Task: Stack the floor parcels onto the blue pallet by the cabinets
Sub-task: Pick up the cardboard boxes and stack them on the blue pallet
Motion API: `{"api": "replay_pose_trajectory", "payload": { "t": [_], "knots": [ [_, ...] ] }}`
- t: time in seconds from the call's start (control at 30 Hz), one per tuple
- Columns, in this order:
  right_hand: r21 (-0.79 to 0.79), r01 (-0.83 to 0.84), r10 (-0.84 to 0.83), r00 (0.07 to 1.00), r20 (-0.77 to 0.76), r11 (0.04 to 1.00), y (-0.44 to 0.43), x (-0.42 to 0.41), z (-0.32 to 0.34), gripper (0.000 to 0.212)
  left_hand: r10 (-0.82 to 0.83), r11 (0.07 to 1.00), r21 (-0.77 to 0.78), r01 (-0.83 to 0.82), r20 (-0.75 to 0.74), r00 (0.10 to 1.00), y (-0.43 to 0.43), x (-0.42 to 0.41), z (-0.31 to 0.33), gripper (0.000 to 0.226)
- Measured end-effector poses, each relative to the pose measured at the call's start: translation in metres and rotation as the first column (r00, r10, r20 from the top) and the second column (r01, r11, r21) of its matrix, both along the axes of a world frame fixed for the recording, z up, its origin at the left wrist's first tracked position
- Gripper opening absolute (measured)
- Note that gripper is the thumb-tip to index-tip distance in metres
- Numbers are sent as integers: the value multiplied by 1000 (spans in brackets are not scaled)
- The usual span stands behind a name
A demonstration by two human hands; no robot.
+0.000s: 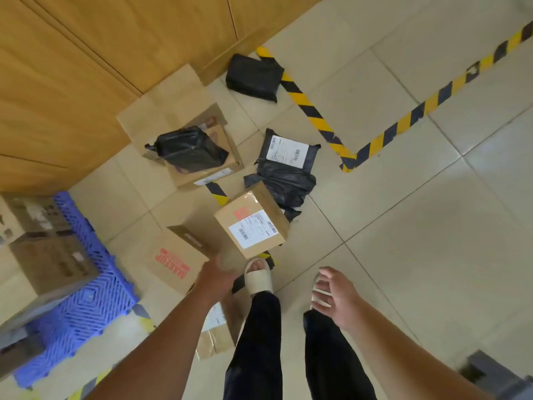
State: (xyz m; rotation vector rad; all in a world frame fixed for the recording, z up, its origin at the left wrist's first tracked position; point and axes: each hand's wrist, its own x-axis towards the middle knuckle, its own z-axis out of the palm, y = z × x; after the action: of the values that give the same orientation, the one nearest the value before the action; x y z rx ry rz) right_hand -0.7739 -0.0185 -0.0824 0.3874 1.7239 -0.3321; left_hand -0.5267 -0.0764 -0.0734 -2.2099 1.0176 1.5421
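- left hand [219, 272]: stretched out to the near corner of the small labelled box [251, 224]. it is blurred, so whether its fingers are apart or clamped on the box cannot be told.
- right hand [334, 295]: fingers spread apart, holding nothing, over the floor [418, 226].
- small labelled box: brown carton, white label up, tilted, partly over the red-printed box [176, 262].
- blue pallet [95, 301]: on the floor beside the wooden cabinets [86, 67], with cardboard boxes [52, 264] on it.
- labelled black bag [285, 168]: on the floor, just behind the small labelled box.
- open carton [210, 171]: near the foot of the cabinets, with a black bag [190, 148] lying on it.
- black parcel [253, 77]: on the floor at the foot of the cabinets, its edge on the striped tape [317, 119].
- taped box [216, 336]: on the floor under the left forearm, partly hidden.
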Motion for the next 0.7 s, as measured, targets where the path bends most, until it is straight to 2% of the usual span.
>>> {"api": "replay_pose_trajectory", "payload": {
  "t": [0.07,0.23,0.37,0.47,0.53,0.6,0.7],
  "knots": [
    [31,63,-63,998,-2,997,-18,16,-50,45,9,999,-37,-8,12,1000,-36,-4,-49,63],
    [53,160,-163,985,59,986,-69,52,-142,63,-106,969,-222,106,10,994,-114,-11,-149,79],
    [103,335,-346,929,131,937,-93,60,-196,73,-195,963,-196,185,-30,980,-144,-16,-198,84],
    [70,328,-335,913,233,942,-100,58,-214,72,-240,962,-156,224,-92,966,-144,-13,-207,84],
    [63,240,-248,946,208,969,-103,53,-208,74,-206,969,-159,191,-87,975,-140,-4,-196,89],
    [63,167,-176,968,177,984,-103,49,-181,71,-151,982,-129,136,-115,982,-132,4,-174,83],
    [-32,58,-52,988,145,998,-104,40,-113,56,-147,982,-130,135,-86,985,-106,4,-116,80]
  ]
}}
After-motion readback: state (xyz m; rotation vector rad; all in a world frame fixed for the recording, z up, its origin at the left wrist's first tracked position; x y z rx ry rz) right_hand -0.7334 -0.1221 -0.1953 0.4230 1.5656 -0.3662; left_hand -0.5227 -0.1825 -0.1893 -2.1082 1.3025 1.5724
